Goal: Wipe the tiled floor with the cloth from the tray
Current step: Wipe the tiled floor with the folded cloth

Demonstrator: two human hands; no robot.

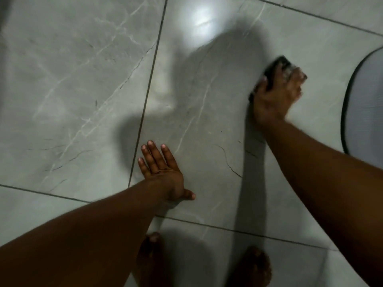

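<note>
Wiping was underway: my right hand [276,96] pressed the dark cloth [275,73] onto the tiled floor [83,79], fingers curled over it. My left hand [163,172] lay flat, fingers spread, bracing. Next, I judged, a stroke across toward the unwiped tile.

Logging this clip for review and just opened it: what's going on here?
A person is bent over a grey tiled floor, seen from their own head camera. The right hand presses a dark cloth flat against a tile, fingers spread over it; the blur there suggests wiping. The left hand is planted open on the floor near a grout line, holding nothing, apparently as support. A pale rounded object with a dark rim lies at the right edge. Bare feet show at the bottom.
</note>
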